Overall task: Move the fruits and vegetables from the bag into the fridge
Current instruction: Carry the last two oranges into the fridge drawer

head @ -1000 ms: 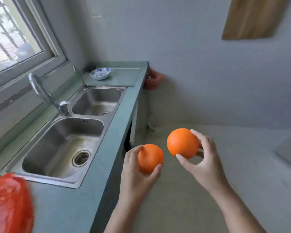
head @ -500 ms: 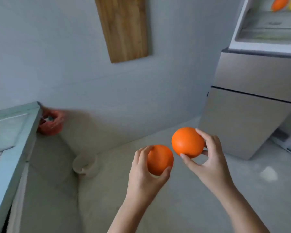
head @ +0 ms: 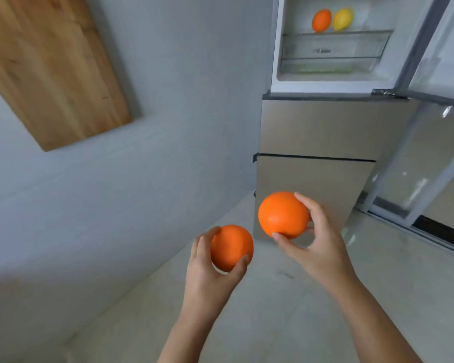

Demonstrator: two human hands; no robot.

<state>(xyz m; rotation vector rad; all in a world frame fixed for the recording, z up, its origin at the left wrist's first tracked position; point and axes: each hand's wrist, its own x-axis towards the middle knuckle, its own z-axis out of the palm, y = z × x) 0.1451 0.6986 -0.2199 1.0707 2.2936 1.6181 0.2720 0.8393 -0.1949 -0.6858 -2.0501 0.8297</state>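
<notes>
My left hand [head: 210, 276] grips an orange [head: 232, 247] in front of me, low in the view. My right hand [head: 317, 244] holds a second, slightly larger orange [head: 283, 214] a bit higher and to the right, fingers curled round it. The fridge [head: 323, 132] stands ahead at the upper right with its top compartment open. On its shelf lie an orange fruit [head: 321, 20] and a yellow fruit [head: 343, 19], above a clear drawer [head: 333, 51]. The bag is out of view.
A wooden board [head: 50, 69] hangs on the grey wall at the upper left. The open fridge door [head: 435, 121] reaches out on the right. Pale floor [head: 273, 297] runs from me to the fridge.
The view has swung right, away from the sink and counter, and the open fridge now fills the upper right. Both hands still hold their oranges, the right one raised a little.
</notes>
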